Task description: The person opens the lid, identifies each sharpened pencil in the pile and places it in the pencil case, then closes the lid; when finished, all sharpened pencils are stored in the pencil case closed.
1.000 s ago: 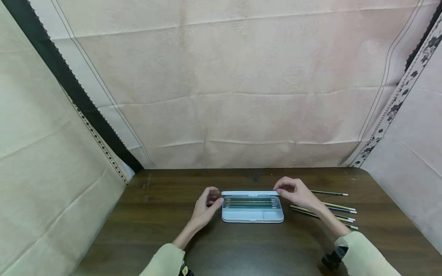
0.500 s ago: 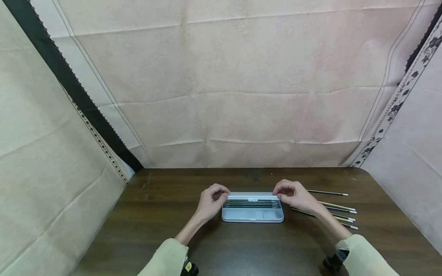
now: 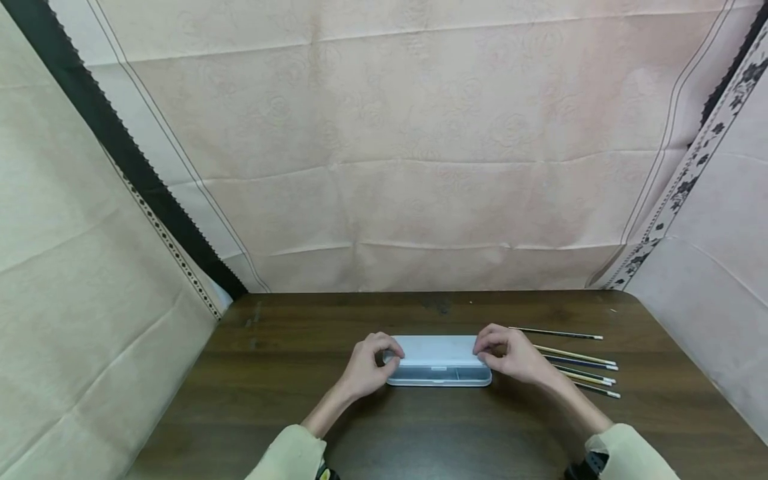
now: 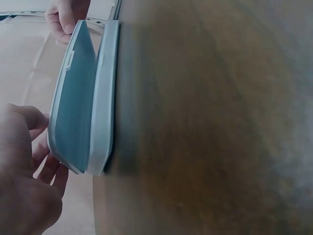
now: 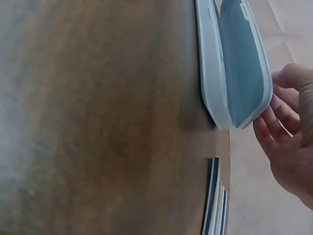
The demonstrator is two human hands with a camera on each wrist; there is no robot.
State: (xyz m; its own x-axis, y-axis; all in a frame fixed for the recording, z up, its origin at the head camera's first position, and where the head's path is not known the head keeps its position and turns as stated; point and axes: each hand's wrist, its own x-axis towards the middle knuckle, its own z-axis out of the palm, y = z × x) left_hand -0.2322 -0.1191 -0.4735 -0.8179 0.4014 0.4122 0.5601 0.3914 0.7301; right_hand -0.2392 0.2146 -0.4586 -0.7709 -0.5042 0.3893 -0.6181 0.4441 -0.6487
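A light blue pencil case (image 3: 439, 383) lies on the table, its hinged lid (image 3: 438, 348) tilted partway down over the base. My left hand (image 3: 369, 365) pinches the lid's left end between thumb and fingers. At the opposite end, my right hand (image 3: 513, 353) grips the lid's right corner the same way. Both wrist views show a wedge-shaped gap between lid (image 4: 73, 103) and base (image 5: 215, 73). From the head view, the lid covers most of the inside, and the pencils in there are hidden; a small compartment shows at the front right.
Several loose pencils (image 3: 579, 362) lie to the right of the case, partly behind my right hand and forearm. The brown wooden table (image 3: 438, 433) ends at a cloth backdrop (image 3: 420, 200) behind, with cloth on both sides too.
The lid has swung forward and down from standing nearly upright, covering the green pencils inside. My left hand has come in to take the lid's left end; both hands have moved toward me with it.
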